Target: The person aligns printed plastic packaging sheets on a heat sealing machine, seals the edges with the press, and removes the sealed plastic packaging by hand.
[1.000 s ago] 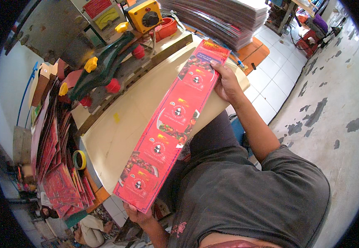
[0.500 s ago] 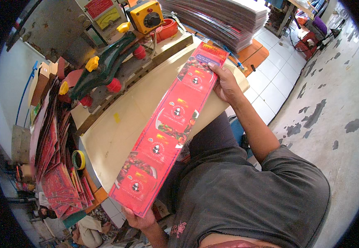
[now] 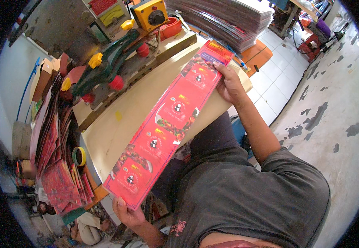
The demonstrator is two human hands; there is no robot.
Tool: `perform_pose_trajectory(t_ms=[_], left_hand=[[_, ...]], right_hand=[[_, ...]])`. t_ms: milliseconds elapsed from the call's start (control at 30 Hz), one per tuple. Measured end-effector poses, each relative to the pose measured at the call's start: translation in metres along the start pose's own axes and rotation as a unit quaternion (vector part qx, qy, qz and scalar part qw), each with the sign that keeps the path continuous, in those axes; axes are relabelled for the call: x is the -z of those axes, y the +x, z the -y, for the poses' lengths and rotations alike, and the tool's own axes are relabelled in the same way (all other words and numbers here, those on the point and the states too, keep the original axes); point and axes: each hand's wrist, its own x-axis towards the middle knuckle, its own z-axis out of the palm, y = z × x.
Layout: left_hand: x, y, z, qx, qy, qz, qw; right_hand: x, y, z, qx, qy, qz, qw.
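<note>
A long red printed strip (image 3: 163,124) with repeated round emblems and food pictures slants across the view. My left hand (image 3: 126,215) grips its lower left end, thumb on the printed face and the other fingers mostly hidden beneath. Near the upper right end, my right hand (image 3: 231,84) pinches the long edge, its thumb on top. Beneath the strip lies a cream work surface (image 3: 123,101) with a small yellow mark. The strip's near end reaches past the edge of that surface, above my lap.
Beyond the surface stands a machine with a dark green, yellow-knobbed bracket (image 3: 105,68) and a yellow control box (image 3: 149,15). A tall stack of sheets (image 3: 229,22) stands at the back right. Red printed pieces (image 3: 57,177) crowd the left, beside a yellow tape roll (image 3: 78,157).
The strip's near end and my left hand have shifted slightly up and to the left. My right hand keeps its hold near the far end. The whole view has also moved a little.
</note>
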Motion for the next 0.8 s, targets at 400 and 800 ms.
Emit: perform_pose_trajectory(t_ms=[400,800], left_hand=[[-0.047,0.035,0.01,0.354,-0.396,-0.111,0.84],[-0.082,0.044,0.029,0.345,-0.573,-0.23,0.707]], right_hand=[[0.0,-0.019,0.009,0.014,-0.089,0.045,0.995],[-0.015,-0.023,0.007,0.021,-0.062,0.038,0.997]])
